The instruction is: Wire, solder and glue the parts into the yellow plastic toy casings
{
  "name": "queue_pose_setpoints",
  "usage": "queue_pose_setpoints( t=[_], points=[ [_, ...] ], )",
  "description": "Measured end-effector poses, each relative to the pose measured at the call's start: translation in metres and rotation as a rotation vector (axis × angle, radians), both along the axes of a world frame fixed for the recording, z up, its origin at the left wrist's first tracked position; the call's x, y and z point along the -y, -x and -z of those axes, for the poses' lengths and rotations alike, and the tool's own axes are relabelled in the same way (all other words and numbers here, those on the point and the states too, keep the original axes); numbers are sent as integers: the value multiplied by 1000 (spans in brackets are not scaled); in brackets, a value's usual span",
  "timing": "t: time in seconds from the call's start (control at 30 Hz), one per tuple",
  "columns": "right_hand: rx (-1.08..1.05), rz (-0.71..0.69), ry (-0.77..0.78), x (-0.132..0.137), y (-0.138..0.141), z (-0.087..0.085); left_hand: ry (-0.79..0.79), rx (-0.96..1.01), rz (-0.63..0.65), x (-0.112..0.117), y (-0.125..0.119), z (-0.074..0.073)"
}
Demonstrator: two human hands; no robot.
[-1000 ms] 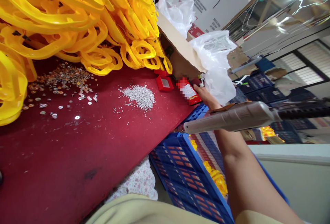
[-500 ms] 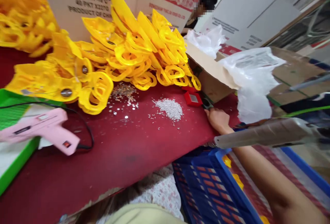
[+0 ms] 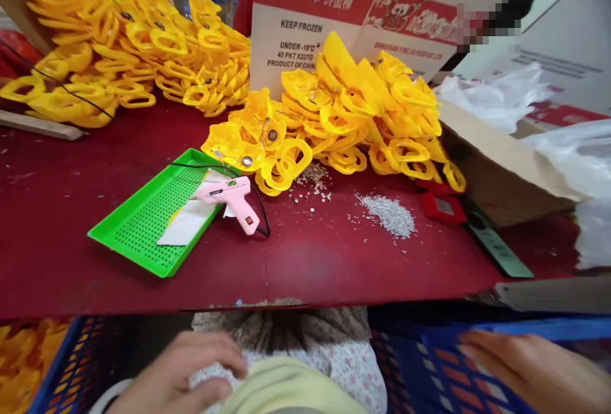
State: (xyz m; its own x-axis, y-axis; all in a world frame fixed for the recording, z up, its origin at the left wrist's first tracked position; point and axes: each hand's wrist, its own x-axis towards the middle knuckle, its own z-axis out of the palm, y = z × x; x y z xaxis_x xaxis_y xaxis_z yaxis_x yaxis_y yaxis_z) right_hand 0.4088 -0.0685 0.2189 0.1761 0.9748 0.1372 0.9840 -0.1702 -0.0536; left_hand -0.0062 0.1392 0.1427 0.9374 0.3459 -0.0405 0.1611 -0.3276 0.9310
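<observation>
Red table (image 3: 315, 274), viewed from near edge. Pink glue gun (image 3: 231, 196) lies on its side across R edge of green perforated tray (image 3: 126, 226), nozzle end over white card (image 3: 184, 223); prob. so drips stay off tabletop. Silver pins (image 3: 391, 215) and small metal discs (image 3: 314, 179) heaped separately, right of mid-table, nearer the edge than the yellow moulded plastic parts (image 3: 358, 115); prob. kept apart to avoid mixing, within easy reach. Addl. stack of yellow parts toward far L corner. Red box (image 3: 443, 206) sits beyond pins, twd R end, just beside flat grey-green item (image 3: 499, 252), ident. unclear.

Hands: both off tabletop, on the wearer's side of near edge. L hand (image 3: 191, 366) over lap, nearest floral apron (image 3: 356, 363); back of hand up, fingers loosely bent, thumb apart, nothing seen in gap; contact w/ cloth n/c. R hand (image 3: 534, 363) over blue plastic crate (image 3: 405, 366), below near edge twd R corner; fingers point inward, approx. straight, motion-blurred; can't tell if pressed together or pinching anything.
</observation>
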Motion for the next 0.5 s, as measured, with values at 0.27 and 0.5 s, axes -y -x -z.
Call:
queue_pose_setpoints(
  t=[0.27, 0.5],
  points=[
    [-343, -241, -138, -173, 137, 24, -1214, -37, -881, -58, 8, 5],
    [-252, -70, 174, -254, 184, 47, -1318, 0, -973, -59, 1, 21]
  ],
)
